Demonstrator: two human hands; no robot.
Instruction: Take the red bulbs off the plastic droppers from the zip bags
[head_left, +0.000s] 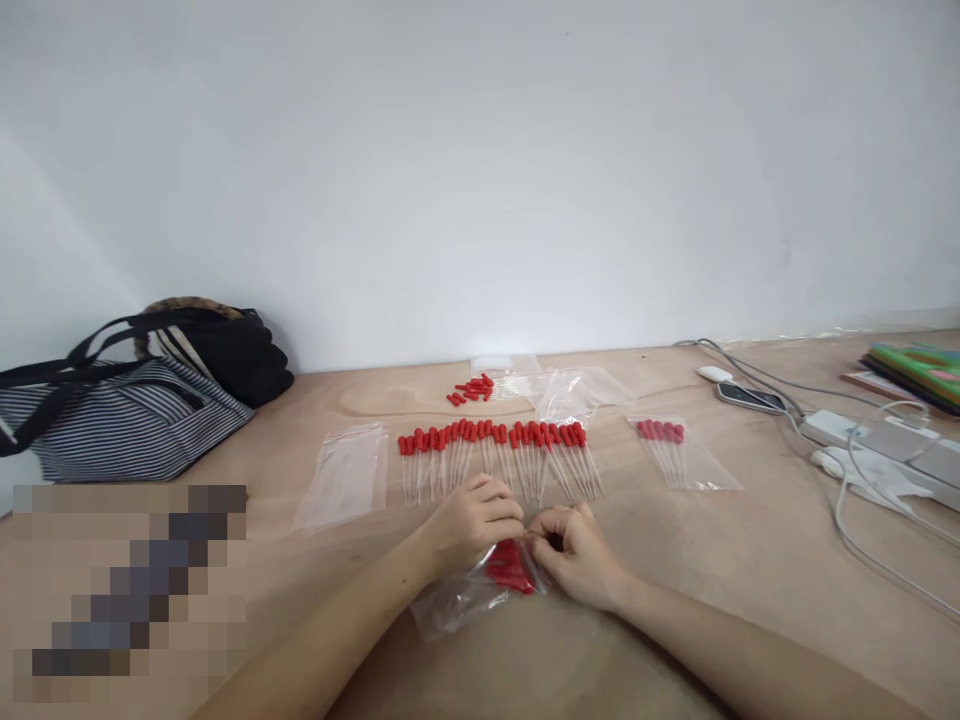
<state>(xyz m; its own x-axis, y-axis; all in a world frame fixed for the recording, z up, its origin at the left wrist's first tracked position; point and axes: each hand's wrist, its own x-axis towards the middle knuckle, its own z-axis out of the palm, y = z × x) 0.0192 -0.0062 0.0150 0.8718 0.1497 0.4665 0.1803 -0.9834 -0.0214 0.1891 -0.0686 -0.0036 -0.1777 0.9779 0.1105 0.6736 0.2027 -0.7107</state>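
Observation:
Low in the middle, a clear plastic bag [454, 603] lies with red rubber bulbs [511, 570] inside it. My left hand [480, 520] is closed over the bag's upper edge, its fingers bent and their tips partly hidden. Close beside it, my right hand [581, 558] pinches the same bag near its right corner. Just beyond both hands stretches a row of droppers [480, 432] with red bulbs and clear, pointed tubes; my left fingers hide some of the tips. Farther back, loose red bulbs [472, 390] lie beside thin clear tubes [516, 386].
Flat clear bags [345, 478] lie to the left, and more bags [581, 392] at the back. On the right sits a bag with several droppers [664, 450]. A striped bag [142, 420], a phone-like device [750, 398], white cables [844, 500] and green-topped items [919, 368] line the sides.

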